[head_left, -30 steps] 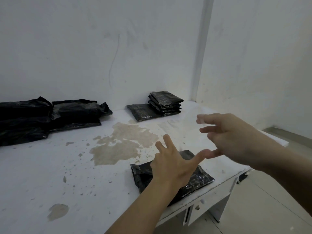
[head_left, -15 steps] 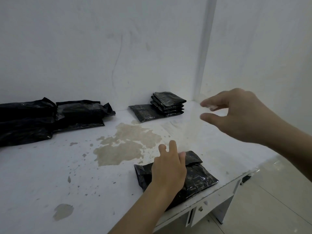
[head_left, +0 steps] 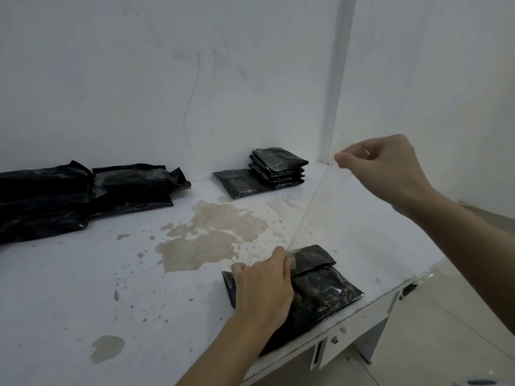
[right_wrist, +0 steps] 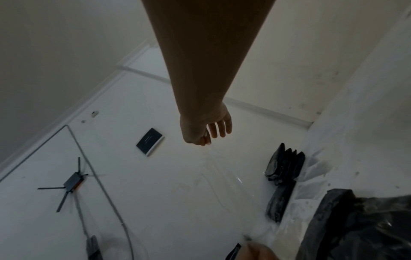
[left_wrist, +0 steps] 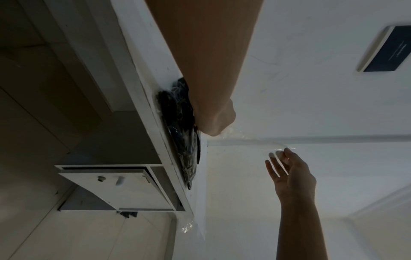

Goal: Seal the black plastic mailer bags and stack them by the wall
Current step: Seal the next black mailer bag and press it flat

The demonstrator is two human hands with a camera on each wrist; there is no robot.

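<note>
The left hand is pressing down on a black plastic mailer bag lying at the white table's near edge, fingers curled over its folded flap. The right hand — raised, fingertips pinching — is holding a clear film strip stretching from the flap. A stack of sealed black bags is sitting by the wall (well apart), with bulky black bags lying left.

The right hand pinches a clear, thin plastic strip above the white tabletop, where a stack of flat black plastic mailer bags lies against the white wall
</note>
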